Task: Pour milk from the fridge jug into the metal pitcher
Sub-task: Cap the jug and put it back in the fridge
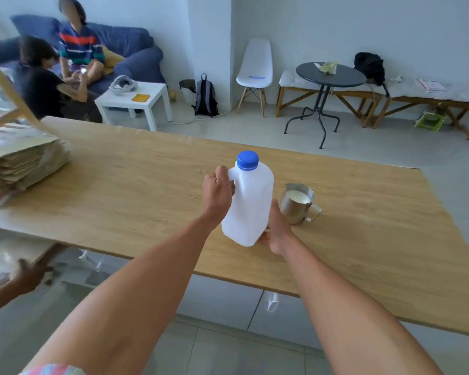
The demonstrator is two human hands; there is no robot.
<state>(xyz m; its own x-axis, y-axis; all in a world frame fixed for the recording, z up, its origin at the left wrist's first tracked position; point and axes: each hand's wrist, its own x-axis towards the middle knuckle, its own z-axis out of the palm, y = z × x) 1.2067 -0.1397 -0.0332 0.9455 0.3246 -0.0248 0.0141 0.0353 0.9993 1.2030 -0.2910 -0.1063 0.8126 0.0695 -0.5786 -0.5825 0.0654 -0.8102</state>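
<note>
- The left hand (218, 192) has its fingers (232, 188) wrapped through the handle of the milk jug (248, 204), closed tight around it, so that hand carries the weight and steers the tilt.
- The right hand (278, 230) cups the jug's lower corner, its fingers mostly hidden behind the plastic; the thumb lies up the near side. I judge it is there to steady the base, not to lift.
- The jug leans a little with its bottom edge low over the bench (119, 180); whether it touches the wood I cannot tell.
- The blue cap (247, 160) sits on the neck, above the left fingers, so no milk can leave the jug as it stands.
- The metal pitcher (298, 204) stands upright on the bench just beyond the right fingers, handle turned away from the jug, apart from both hands.
- White milk already fills the pitcher nearly to its rim, so the pour looks done and the capped jug seems ready for the fridge.
- A stack of flat cardboard (22, 161) lies well to the left of the left fingers, out of the way.
</note>
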